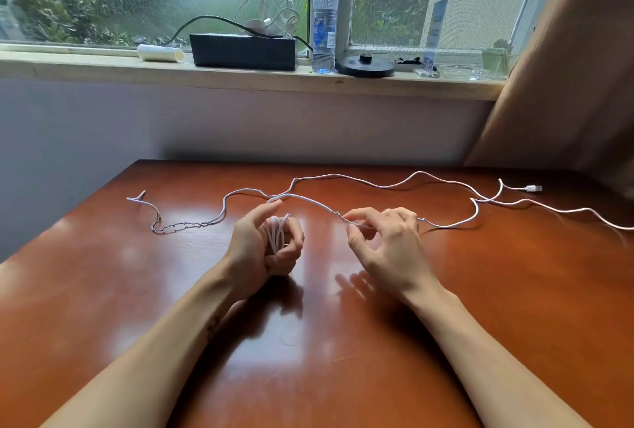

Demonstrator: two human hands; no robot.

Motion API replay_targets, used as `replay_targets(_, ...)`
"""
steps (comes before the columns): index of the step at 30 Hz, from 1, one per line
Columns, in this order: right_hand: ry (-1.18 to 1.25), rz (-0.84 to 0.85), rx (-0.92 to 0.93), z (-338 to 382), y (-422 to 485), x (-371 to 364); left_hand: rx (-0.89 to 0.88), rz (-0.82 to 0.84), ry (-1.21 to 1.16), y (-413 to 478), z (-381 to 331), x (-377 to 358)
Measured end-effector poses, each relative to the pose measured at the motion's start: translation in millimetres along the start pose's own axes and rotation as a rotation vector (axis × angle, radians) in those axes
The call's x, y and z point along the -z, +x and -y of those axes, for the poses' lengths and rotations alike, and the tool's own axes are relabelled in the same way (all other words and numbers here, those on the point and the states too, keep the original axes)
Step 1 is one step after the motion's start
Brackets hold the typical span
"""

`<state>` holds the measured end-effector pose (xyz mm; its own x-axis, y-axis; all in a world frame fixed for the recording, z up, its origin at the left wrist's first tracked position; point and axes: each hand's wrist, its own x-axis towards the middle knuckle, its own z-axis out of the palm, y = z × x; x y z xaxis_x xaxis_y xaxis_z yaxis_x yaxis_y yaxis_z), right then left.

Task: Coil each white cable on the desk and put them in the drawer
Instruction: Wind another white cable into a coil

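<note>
Left hand [266,244] held limp coils of white cable [377,184]; right hand [380,239] pinched its slack, light strand above the worktop [103,290].

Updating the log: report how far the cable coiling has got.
Done: nothing is finished; no drawer shows. In hand: the left hand holds a few loops of one white cable, the right hand pinches its free run, which trails loose to the plug. Left: the rest of that run, then the second cable lying uncoiled across the desk.
</note>
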<state>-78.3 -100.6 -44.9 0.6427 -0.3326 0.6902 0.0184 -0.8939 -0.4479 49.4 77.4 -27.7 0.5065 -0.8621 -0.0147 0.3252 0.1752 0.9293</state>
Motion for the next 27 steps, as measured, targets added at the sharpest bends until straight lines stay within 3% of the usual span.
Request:
replay_targets(11,-0.170,0.027,-0.044,-12.9,1.1,0.3,-0.142,-0.038,-0.332,-3.1,-2.6,-0.1)
replay_targets(19,-0.187,0.175,-0.038,-14.7,-2.1,-3.4,-0.206,-0.046,-0.488,-1.3,-3.2,4.2)
replay_targets(27,-0.109,0.350,0.083,-10.3,-3.0,-7.5,-0.207,-0.090,-0.661,2.1,-5.3,10.6)
